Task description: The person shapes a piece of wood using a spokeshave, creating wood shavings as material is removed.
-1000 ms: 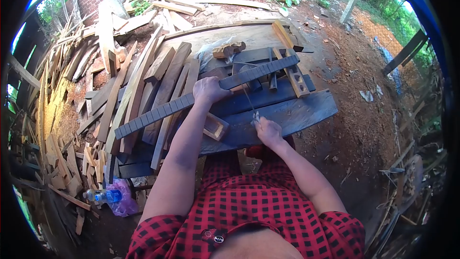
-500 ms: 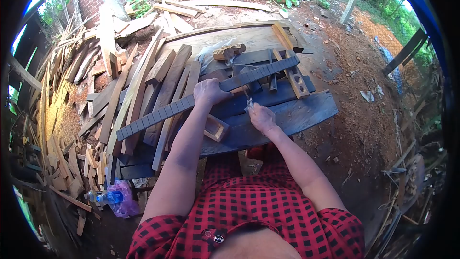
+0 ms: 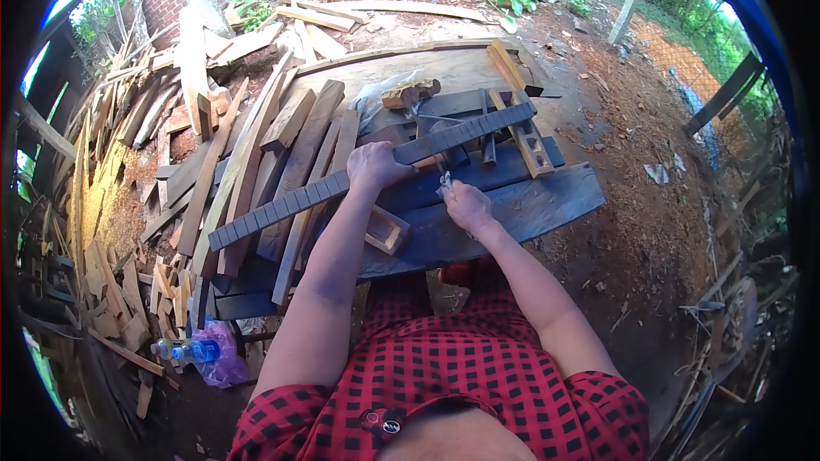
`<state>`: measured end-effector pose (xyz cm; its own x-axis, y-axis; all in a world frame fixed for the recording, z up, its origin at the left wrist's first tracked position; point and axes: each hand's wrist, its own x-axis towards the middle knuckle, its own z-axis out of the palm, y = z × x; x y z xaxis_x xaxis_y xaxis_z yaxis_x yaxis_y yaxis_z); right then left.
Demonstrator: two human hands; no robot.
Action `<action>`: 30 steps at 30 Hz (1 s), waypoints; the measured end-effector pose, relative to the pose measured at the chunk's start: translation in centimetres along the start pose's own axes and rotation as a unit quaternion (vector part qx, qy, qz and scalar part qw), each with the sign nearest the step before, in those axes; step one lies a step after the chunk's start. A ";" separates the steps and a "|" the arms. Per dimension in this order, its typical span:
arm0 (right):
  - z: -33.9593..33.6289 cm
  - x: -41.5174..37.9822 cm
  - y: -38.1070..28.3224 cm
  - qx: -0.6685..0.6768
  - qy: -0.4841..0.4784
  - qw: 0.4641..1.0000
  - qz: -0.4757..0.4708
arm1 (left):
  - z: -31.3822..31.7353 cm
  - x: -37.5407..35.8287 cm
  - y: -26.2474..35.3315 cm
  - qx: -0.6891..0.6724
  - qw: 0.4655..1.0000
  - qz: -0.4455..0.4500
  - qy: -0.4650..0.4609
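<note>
A long dark wooden strip (image 3: 295,202), marked with evenly spaced cross lines, lies slantwise over the workbench and the timber on it. My left hand (image 3: 376,166) is wrapped over the strip near its middle, pressing from above. Just right of it, my right hand (image 3: 468,207) is closed round the near end of a narrow saw-like tool (image 3: 444,179). Its thin part runs away from me across the strip, towards a rough wooden block (image 3: 411,94) on the far side. Under the strip's right end sits a wooden block with square holes (image 3: 535,154).
The dark bench plank (image 3: 547,203) runs along my side. Several squared timbers (image 3: 299,145) lie on the left, with scrap wood (image 3: 120,299) piled beyond. A plastic bottle (image 3: 195,352) and pink bag (image 3: 229,367) are at lower left. Bare earth (image 3: 632,248) stretches right.
The view has shifted very slightly. Both hands and the marked strip stay in nearly the same places.
</note>
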<state>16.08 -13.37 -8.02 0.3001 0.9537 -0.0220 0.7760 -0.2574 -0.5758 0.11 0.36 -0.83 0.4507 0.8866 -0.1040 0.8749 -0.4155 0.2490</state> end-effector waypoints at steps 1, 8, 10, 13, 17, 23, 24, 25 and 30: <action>0.3 0.1 0.0 -0.008 0.008 1.000 0.003 | 0.1 0.0 0.0 0.000 1.000 0.000 0.000; 0.9 -4.0 1.4 0.004 0.005 1.000 0.015 | -0.5 -0.1 0.3 0.004 1.000 -0.010 -0.013; 0.2 -5.0 1.5 0.001 -0.006 1.000 0.018 | -0.4 -0.2 0.3 0.009 1.000 -0.011 -0.014; -0.2 -5.0 1.5 -0.003 -0.013 1.000 0.024 | 0.0 0.0 0.0 -0.004 1.000 0.000 -0.005; 0.6 -3.2 1.6 0.022 0.002 1.000 0.016 | -0.1 -0.2 0.1 0.003 1.000 -0.006 -0.001; 1.2 -2.4 1.5 0.015 0.005 1.000 0.021 | 0.0 -0.2 0.2 0.010 1.000 -0.004 0.005; 1.3 -2.5 1.5 0.016 0.004 1.000 0.022 | -0.1 -0.2 0.2 0.009 1.000 -0.003 0.006; 1.4 -2.5 1.6 0.018 0.009 1.000 0.018 | -0.1 -0.3 0.2 0.008 1.000 -0.001 0.006; 1.9 -2.5 2.0 0.022 0.020 0.999 0.011 | 0.1 -0.1 0.2 0.010 1.000 0.000 0.005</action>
<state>15.83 -16.02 -10.66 0.3401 0.9404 -0.0029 0.7444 -0.2710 -0.6103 0.26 0.17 -0.90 0.4486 0.8888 -0.0942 0.8783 -0.4189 0.2303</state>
